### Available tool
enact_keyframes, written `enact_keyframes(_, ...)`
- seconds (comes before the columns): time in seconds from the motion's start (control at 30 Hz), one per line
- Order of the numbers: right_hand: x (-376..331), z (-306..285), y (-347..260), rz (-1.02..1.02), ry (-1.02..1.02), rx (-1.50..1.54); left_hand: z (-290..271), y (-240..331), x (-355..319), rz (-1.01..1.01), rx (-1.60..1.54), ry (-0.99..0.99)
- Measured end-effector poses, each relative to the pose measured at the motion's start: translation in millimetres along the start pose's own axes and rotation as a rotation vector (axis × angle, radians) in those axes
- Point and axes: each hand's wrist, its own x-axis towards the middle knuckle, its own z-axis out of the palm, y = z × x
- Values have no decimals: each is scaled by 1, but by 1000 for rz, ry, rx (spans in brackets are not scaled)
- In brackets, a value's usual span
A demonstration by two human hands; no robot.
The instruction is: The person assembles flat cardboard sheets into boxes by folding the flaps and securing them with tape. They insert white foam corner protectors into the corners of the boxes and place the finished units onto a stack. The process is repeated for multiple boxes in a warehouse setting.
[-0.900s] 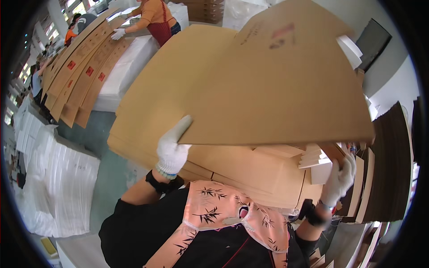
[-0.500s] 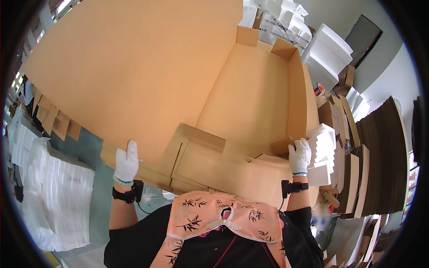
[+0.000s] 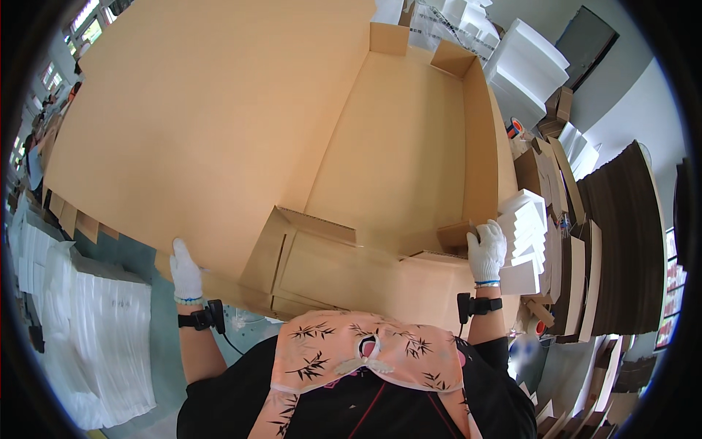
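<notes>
A large brown cardboard box lies unfolded in front of me, its right part raised into a shallow tray with upright walls. Its wide flat panel stretches to the left. My left hand, in a white knitted glove, grips the near left edge of that panel, with the fingers beneath hidden. My right hand, gloved alike, is closed around the near right corner of the tray, beside a small folded-in flap. Another upright flap stands at the near middle.
Wrapped white sheets are stacked at the left. White foam pieces sit just right of my right hand, and more foam lies at the back right. A tall stack of dark cardboard stands far right. People are at the far left.
My left hand has moved left along with the panel's near edge. My right hand keeps its hold at the corner. The whole view has shifted slightly.
</notes>
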Motion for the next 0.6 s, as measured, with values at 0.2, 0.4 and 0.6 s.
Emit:
enact_keyframes(0.2,1,5,3,8,-5,-10,14,-37,-9,-277,-393,15)
enact_keyframes(0.4,17,-6,1,-35,-198,-146,10,-104,-57,-455,-634,42)
enact_keyframes(0.6,69,-7,-55,-156,-265,-165,2,-83,-44,-280,-232,142)
